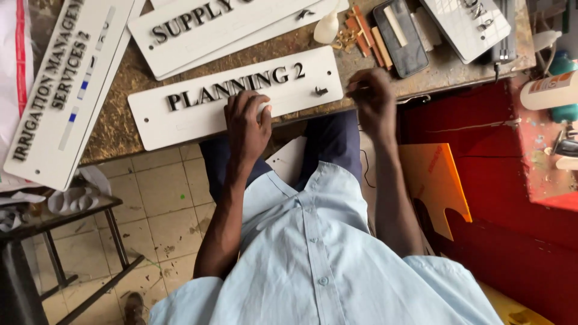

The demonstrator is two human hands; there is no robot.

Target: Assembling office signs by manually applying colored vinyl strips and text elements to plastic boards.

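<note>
A sign-making workshop: white sign plates (235, 99) with raised black letters lie across a worn, scuffed workbench (120, 129), some finished, one half lettered. Loose letters, wood strips (364, 30) and a glue bottle (328, 27) clutter the bench, and an orange cut-out sheet (436, 180) leans beside a paint-spattered red surface (542, 144)

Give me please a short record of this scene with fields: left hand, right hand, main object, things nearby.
left hand: the left hand presses flat on the white sign plate, fingers over its raised black letters
right hand: the right hand rests at the plate's right end, on the table edge; whether it holds anything cannot be told
main object: long white plate with rounded corners, lying at the table's near edge
things nearby: two more white sign plates to the left and above, a black phone, small wooden sticks, an orange cut board below the table
</note>
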